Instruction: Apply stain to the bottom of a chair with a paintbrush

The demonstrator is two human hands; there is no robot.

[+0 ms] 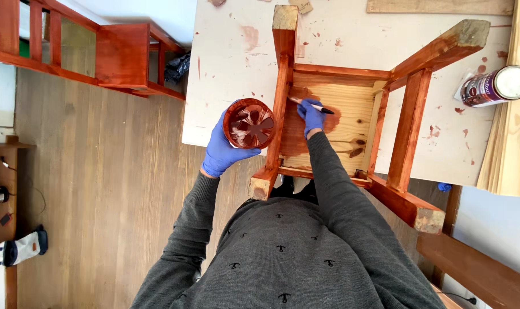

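Left hand: the left hand, in a blue glove, is closed around a small round cup of red-brown stain, held up at the near left edge of the bench.
Right hand: the right hand, also gloved in blue, grips a thin brush with its fingers pinched on the handle; the dark tip points right.
Brush contact: the brush tip lies on the underside of the seat, at the edge of the wet red-brown patch.
Stool: a wooden stool lies upside down on the bench, legs pointing up toward the camera; the legs and rails are stained red-brown, the leg ends are bare wood.
Seat underside: partly stained on the left, pale bare pine on the right, with dark knots near the near rail.
Bench top: white, smeared and spotted with red-brown marks.
Can: a stain can lies on its side on a rag at the right of the bench, well apart from the hands.
Boards: pale planks are stacked along the right edge.
Floor: a wooden floor lies to the left, with a stained wooden frame standing at the upper left.
Sleeves: grey knitted sweater sleeves cover both arms.
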